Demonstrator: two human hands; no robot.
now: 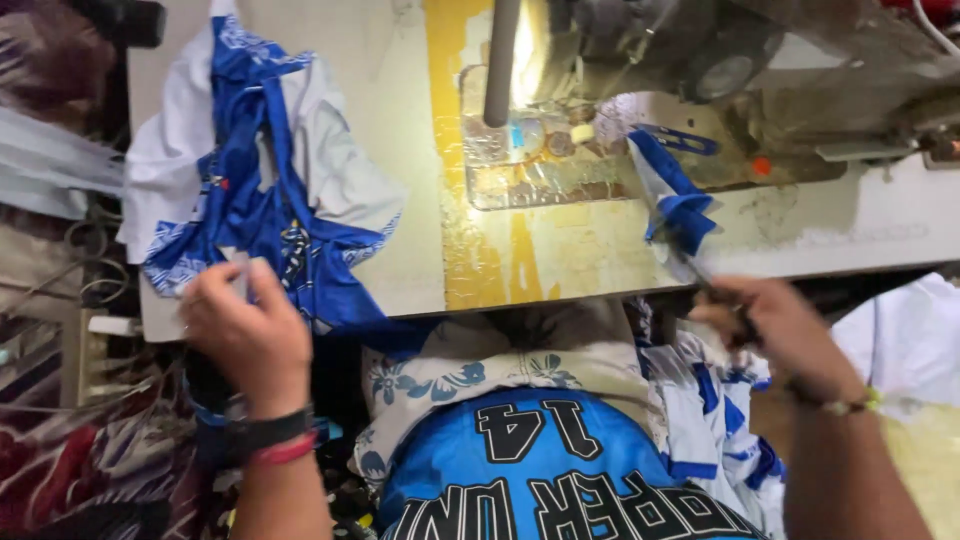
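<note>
At the sewing table (pixel 400 150), its pale top scuffed and crossed by a worn yellow stripe, I work over the front edge, which runs across the middle of the view. The sewing machine (pixel 720 60) fills the far right corner, grey metal, its scratched steel plate (pixel 530 170) set flush in the tabletop beneath it. Between that plate and the heap at the left lies a bare stretch of tabletop, the only open room.

The heap is a blue-and-white garment (pixel 250 190), slick, shiny cloth, crumpled, one corner spilling over the table's front edge. My left hand (pixel 245 335) is closed on that lower edge, fingers curled over the fabric; a black band and a red one sit at the wrist.

In my lap lies a bright blue jersey (pixel 540 470) with black block lettering, over cloth printed with blue flowers (pixel 440 380).

My right hand (pixel 770 325), at the table's front edge, is pinched tight on a narrow blue-and-white strip (pixel 675 200) that rises taut toward the machine's needle area; whether a tool is in that grip too I cannot tell.
</note>
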